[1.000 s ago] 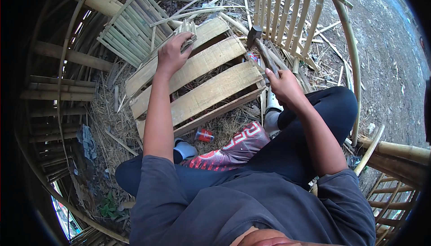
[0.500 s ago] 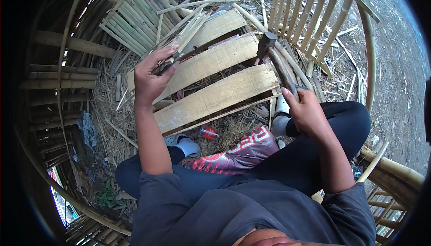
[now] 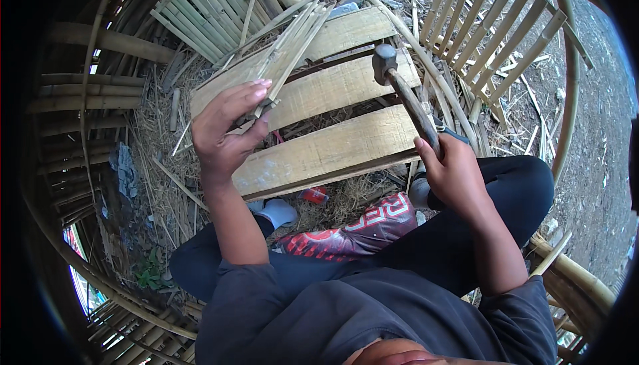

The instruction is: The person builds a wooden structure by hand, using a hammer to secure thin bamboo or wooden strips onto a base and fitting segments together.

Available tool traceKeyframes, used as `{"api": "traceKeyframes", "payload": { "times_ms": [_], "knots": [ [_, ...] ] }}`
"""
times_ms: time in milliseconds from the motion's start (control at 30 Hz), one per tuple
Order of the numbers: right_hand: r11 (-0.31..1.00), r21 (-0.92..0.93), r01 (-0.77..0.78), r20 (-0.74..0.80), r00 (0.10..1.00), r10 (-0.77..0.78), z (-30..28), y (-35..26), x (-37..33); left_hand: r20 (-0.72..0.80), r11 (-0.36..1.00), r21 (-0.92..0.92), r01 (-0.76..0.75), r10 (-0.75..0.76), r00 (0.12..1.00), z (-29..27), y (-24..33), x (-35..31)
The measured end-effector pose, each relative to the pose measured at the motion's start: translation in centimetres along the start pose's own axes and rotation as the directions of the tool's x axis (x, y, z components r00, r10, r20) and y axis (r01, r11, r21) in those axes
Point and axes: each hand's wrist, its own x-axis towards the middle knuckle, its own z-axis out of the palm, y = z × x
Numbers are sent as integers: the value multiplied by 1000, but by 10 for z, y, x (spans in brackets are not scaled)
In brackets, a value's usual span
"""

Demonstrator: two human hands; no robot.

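Dry straw [image 3: 346, 195] and loose scraps litter the ground, and I watch it all through the head camera. Nearest, one printed sack [image 3: 356, 230] lies between the dark-trousered legs [image 3: 509, 185], with one red container [image 3: 315, 195] just beyond. Past these I have one wooden crate [image 3: 333, 149], three pale boards [image 3: 346, 89] visible on its top. One right hand [image 3: 456, 173] wraps the lower handle of one hammer [image 3: 413, 109], fingers closed round it. Its head [image 3: 384, 65] is over the crate's right end; I cannot tell whether it touches wood. One left hand [image 3: 229, 125], at the crate's left, is half curled, thumb and fingers either side of the near ends of one bundle of bamboo strips [image 3: 293, 52], which runs away over the far board. I can't judge how firm that pinch is. Held only at one end, the bundle could fan out or slide if those fingers slacken; the hammer could clip them if the hands drew together. I can't count the overlapping strips. Farther off I count two slatted panels, one far left [image 3: 213, 12], one far right [image 3: 506, 29].
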Motion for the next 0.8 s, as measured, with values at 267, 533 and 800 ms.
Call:
{"api": "traceKeyframes", "payload": {
  "times_ms": [267, 533, 800],
  "knots": [
    [904, -404, 137, -240, 938, -250, 68, 9, 71, -12, 997, -65, -36, 35, 999, -8, -1, -3],
    [830, -501, 243, -80, 943, -324, 82, 6, 66, -39, 995, -100, -14, 10, 999, -38, 16, -15],
    [796, -343, 499, -155, 805, -572, 73, -67, 62, 83, 979, -191, 68, -53, 995, -53, 29, -23]
  ]
}}
